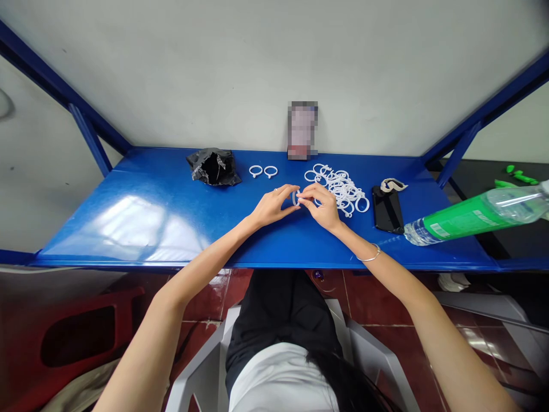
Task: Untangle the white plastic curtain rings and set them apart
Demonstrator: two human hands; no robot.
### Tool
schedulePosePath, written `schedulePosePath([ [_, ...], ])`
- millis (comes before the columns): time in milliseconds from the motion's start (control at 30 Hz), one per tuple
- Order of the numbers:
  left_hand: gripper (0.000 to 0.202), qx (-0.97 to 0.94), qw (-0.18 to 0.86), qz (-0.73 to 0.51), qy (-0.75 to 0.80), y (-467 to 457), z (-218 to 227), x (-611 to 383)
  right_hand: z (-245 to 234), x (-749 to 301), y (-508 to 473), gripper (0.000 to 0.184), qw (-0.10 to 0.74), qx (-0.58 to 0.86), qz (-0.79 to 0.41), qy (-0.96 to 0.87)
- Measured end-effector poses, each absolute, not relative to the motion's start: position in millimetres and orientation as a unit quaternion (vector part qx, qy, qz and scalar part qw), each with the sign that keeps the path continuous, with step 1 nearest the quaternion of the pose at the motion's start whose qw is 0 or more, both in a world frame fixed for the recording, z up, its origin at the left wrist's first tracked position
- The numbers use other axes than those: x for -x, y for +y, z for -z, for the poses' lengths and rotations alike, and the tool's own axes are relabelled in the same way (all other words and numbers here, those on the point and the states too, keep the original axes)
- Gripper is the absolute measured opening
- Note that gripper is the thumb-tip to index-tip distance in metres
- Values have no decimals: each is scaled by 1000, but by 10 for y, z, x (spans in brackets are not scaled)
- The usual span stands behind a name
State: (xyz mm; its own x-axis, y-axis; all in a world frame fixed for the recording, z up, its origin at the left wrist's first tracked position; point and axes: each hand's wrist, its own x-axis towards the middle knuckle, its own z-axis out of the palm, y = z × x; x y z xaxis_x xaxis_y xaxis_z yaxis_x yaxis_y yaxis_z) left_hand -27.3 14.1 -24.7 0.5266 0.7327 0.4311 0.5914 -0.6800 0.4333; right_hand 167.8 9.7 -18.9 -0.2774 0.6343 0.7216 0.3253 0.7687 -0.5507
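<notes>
A white plastic curtain ring is held upright between both hands above the blue table. My left hand grips its left side between thumb and fingers. My right hand pinches it on the right, fingertips closed at its small eyelet side; the exact contact is partly hidden. Just right of my right hand lies a loose pile of similar white rings. Behind my left hand, two single rings, a left one and a right one, lie side by side.
A crumpled black plastic bag stands open at the back left. A pixelated upright object leans on the wall. At right are a black phone, a beige strap-like item and a green-labelled bottle. Blue frame bars flank the table.
</notes>
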Motion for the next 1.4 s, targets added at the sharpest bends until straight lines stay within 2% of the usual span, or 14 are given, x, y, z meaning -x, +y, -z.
schedulePosePath([
  [1400, 50, -871, 113, -309, 364, 117, 195, 284, 155, -1686, 95, 19, 503, 310, -140, -795],
])
